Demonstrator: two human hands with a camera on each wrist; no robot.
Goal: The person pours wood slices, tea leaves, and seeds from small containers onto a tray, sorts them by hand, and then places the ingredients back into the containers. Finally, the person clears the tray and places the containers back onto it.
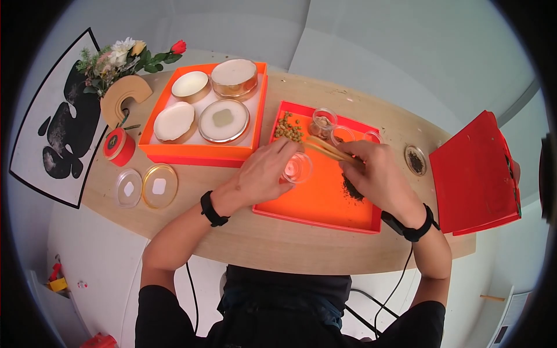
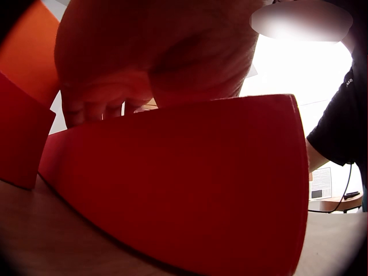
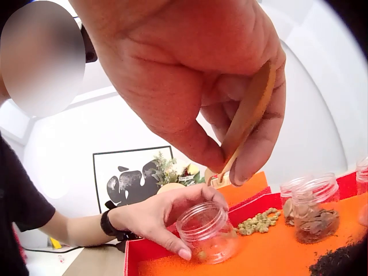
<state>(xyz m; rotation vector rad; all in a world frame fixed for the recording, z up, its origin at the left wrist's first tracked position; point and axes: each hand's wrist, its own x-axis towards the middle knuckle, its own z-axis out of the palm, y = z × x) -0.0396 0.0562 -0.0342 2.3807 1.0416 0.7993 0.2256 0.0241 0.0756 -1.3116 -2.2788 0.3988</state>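
Observation:
My left hand (image 1: 261, 171) grips a small clear jar (image 3: 207, 233) with the thumb on its near side. The jar is open, and a small greenish piece shows near its bottom. Above the jar, my right hand (image 1: 377, 168) pinches wooden tongs (image 1: 328, 148) between thumb and fingers; their tips point toward a pile of dried greenish-yellow buds (image 3: 259, 222). Both hands are over a shallow red tray (image 1: 313, 217) with an orange inside. In the left wrist view the tray's red side hides the jar and much of the left hand.
Beside the buds stand clear jars, one with dried brown pieces (image 3: 317, 223). Dark loose leaves (image 1: 352, 190) lie under the right hand. An orange box (image 1: 203, 152) holds several round tins at left. A red box lid (image 1: 476, 174) stands at right, near a small dish (image 1: 415, 160).

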